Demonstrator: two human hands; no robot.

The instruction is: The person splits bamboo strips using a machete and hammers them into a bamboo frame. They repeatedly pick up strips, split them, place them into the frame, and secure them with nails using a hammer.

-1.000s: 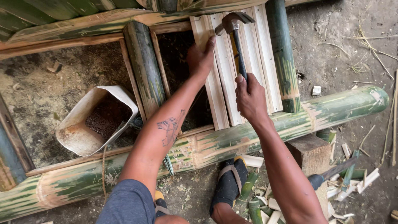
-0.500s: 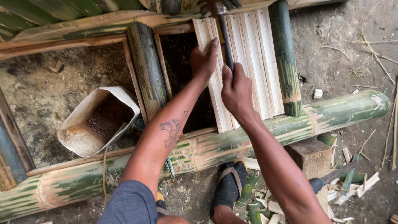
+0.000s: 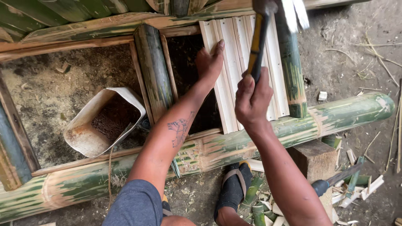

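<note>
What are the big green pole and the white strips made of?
The green pole looks like raw bamboo: green skin, ringed joints, hollow cut end. The pale slats under the left hand look like split bamboo too, skin off, matte and curved, though that's less certain.

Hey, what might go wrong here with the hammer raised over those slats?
The left hand lies flat on the pale bamboo slats, right beside the raised hammer in the right hand, so a stray blow might hit the fingers. The slats look thin; a hard strike might split them.
</note>
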